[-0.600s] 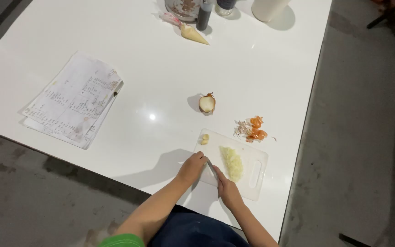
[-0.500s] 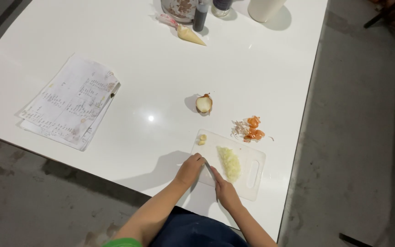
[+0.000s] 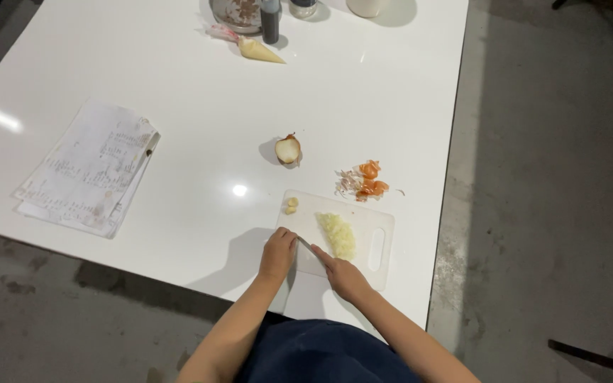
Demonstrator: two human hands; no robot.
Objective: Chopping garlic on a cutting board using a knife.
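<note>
A white cutting board (image 3: 381,221) lies near the table's front edge. A pile of finely chopped onion (image 3: 339,234) sits on it, with a few small pale pieces (image 3: 291,206) at its far left corner. My left hand (image 3: 278,254) rests at the board's left edge with its fingers curled. My right hand (image 3: 343,274) is on the board's near side, gripping a knife (image 3: 307,245) whose thin blade points toward my left hand. The blade lies just left of the chopped pile.
Half an onion (image 3: 287,150) stands beyond the board, with orange peel scraps (image 3: 367,181) to its right. A stack of printed papers (image 3: 90,169) lies at the left. A filled piping bag (image 3: 260,51), a bowl (image 3: 230,14) and a dark bottle (image 3: 270,20) are at the far edge.
Both hands stay at the board's near left side with the knife between them. The view has shifted slightly. Nothing on the table has moved.
</note>
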